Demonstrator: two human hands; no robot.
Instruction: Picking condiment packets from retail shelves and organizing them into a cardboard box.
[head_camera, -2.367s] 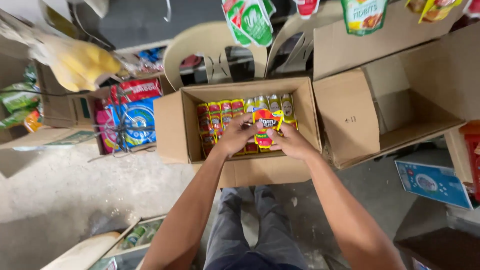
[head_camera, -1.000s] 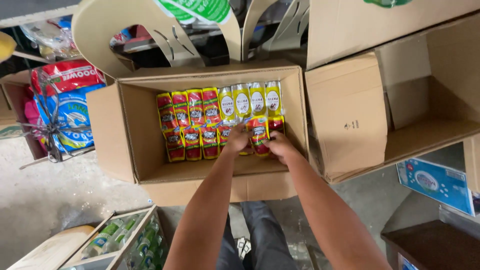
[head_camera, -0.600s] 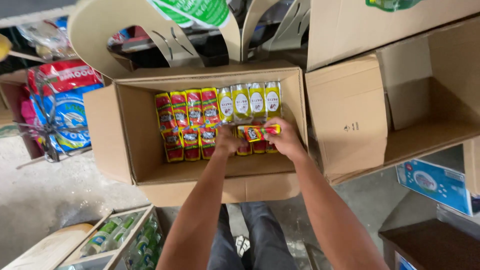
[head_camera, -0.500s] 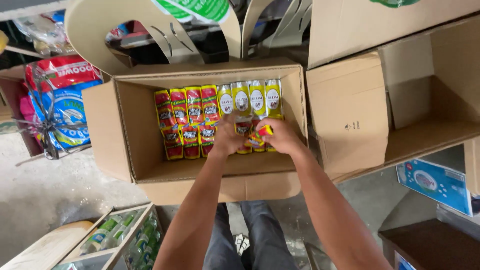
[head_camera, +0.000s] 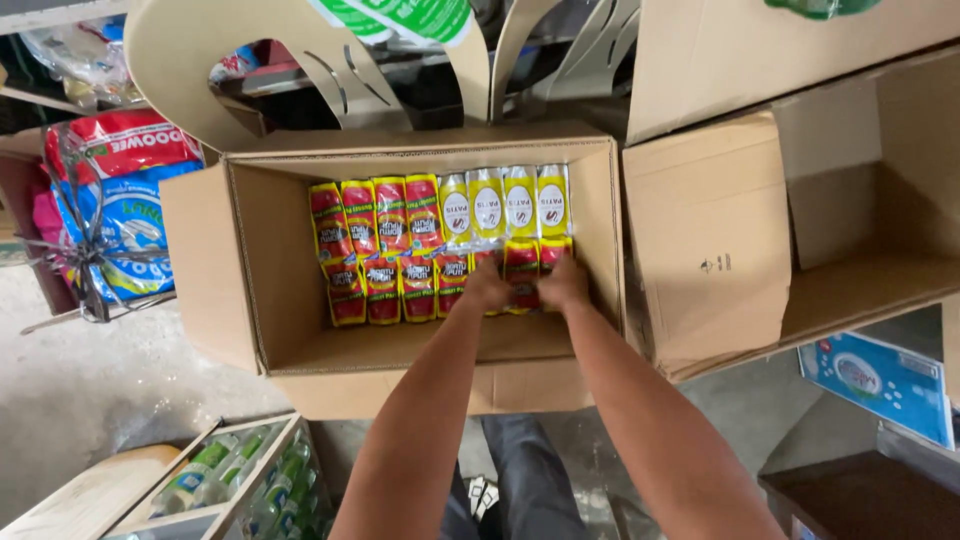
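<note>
An open cardboard box (head_camera: 250, 290) stands on the floor in front of me. Inside it, red-and-yellow sauce pouches (head_camera: 375, 235) lie in rows, with yellow pouches (head_camera: 505, 205) at the upper right. My left hand (head_camera: 487, 285) and my right hand (head_camera: 565, 283) are both down in the box at the right end of the near row. Their fingers close around red pouches (head_camera: 522, 262) that sit level with the rest of the row. The near strip of the box bottom is bare cardboard.
A second open cardboard box (head_camera: 720, 230) lies tipped to the right. A tied bundle of red and blue bags (head_camera: 120, 210) sits on the left. A crate of green bottles (head_camera: 230, 480) is at lower left, a blue carton (head_camera: 880, 385) at lower right.
Both hands have come down with the red pouches, from above the rows into the right end of the near row. The pouches now sit in line with the others.
</note>
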